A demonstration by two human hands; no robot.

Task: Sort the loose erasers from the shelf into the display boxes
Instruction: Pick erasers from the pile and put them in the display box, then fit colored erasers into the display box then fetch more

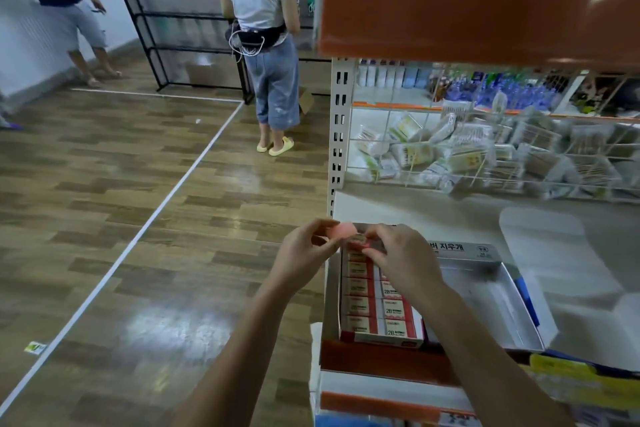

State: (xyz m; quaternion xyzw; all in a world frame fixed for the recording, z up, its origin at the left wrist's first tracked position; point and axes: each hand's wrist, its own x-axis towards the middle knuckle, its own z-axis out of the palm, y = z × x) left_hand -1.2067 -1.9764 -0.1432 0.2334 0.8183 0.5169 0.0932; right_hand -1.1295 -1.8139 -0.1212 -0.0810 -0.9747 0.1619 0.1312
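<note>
Both hands worked at the far left corner of the grey shelf board [450, 215], just inside the white slotted upright [337, 135]. Left hand [304, 250] pinched a small pink eraser [341, 229] between thumb and fingers, held above the shelf's left edge. Right hand [403, 260] had fingers curled down at the far end of the red-and-white display box of sleeved erasers [377, 305]; whether it gripped one could not be told. That box sat against the shelf's left edge, rows nearly full. Just right of it, touching, lay an open grey cardboard display box [491, 298], floor bare. Beyond it the shelf lay open toward the white wire basket [485, 156].
</note>
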